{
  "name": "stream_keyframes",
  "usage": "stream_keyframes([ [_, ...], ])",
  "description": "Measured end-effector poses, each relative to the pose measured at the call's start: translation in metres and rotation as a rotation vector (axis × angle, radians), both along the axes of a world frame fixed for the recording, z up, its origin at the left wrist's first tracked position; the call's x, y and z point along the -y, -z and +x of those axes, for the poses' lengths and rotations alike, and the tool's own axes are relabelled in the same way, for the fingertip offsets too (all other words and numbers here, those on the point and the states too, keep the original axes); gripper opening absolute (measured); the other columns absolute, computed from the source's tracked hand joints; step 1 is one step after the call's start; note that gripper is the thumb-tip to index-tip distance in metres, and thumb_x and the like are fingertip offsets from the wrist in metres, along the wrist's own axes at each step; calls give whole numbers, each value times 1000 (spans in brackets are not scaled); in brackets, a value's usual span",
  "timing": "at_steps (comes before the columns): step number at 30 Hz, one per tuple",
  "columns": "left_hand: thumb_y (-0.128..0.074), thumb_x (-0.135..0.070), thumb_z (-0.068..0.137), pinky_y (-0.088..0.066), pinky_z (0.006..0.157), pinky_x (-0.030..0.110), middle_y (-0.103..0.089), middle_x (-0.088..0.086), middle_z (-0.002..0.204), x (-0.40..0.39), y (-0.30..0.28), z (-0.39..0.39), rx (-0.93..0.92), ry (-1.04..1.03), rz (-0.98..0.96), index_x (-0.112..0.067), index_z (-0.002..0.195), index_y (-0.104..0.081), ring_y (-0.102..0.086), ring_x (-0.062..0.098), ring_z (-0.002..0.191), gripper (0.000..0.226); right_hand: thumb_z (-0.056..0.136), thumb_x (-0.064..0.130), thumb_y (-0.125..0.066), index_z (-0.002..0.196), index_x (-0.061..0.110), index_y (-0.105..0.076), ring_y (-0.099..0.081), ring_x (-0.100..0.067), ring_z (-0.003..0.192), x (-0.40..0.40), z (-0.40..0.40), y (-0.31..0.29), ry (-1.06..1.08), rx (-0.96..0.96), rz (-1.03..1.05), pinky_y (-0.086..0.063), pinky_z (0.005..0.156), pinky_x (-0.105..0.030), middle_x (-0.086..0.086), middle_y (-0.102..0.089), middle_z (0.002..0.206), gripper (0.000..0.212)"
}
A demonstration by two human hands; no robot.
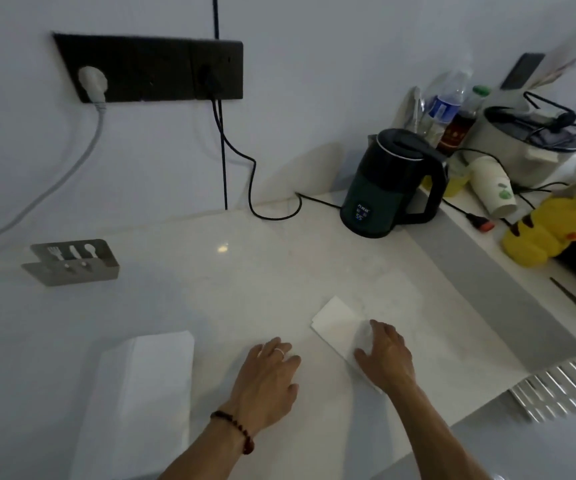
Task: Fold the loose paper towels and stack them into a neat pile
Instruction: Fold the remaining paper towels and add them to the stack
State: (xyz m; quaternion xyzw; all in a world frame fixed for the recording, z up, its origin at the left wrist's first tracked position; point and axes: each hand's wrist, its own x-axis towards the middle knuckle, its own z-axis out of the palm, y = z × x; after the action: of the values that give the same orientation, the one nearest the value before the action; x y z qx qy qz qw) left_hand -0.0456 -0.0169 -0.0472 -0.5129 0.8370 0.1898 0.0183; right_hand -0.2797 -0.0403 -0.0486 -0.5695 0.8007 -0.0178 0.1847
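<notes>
1. In the lower centre of the frame, the left hand [268, 377] is laid flat on the bench [252, 271], with its fingers [281, 348] straight and slightly apart; nothing is held by it.
2. At the lower left, a tall pile of paper towels [144, 386] is seen, well apart from both hands.
3. Right of centre, the right hand [385, 355] is pressed on a folded paper towel [337, 318], which lies flat on the bench. The fingers [366, 351] are loosely curved over its near end; whether an edge is pinched cannot be told.
4. It is judged that the fold is being flattened. If the hand is slid and not lifted, the thin layers could be dragged apart and the fold lost.
5. The towel is far from the pile, so it could open while it is carried across.
6. In the upper right, a kettle [387, 188] with its cable [272, 213] stands well away and should not be disturbed.
</notes>
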Motion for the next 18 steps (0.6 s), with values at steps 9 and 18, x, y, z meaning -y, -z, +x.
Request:
stream_keyframes([
  [9, -45, -37, 98, -30, 107, 24, -51, -7, 138, 7, 6, -30, -199, -260, 53, -23, 135, -51, -39, 10, 130, 41, 89, 15, -59, 118, 24, -60, -56, -13, 86, 14, 3, 5, -102, 369, 23, -44, 78, -21, 3, -65, 105, 31],
  [18, -52, -33, 97, -41, 86, 9, -60, -8, 119, 13, -4, -36, -491, -530, 270, -24, 126, -61, -57, 2, 101, 32, 88, 8, -63, 78, 18, -69, -61, -4, 67, 1, 32, -1, -7, 657, -275, -45, 62, -13, 10, -67, 73, 15],
])
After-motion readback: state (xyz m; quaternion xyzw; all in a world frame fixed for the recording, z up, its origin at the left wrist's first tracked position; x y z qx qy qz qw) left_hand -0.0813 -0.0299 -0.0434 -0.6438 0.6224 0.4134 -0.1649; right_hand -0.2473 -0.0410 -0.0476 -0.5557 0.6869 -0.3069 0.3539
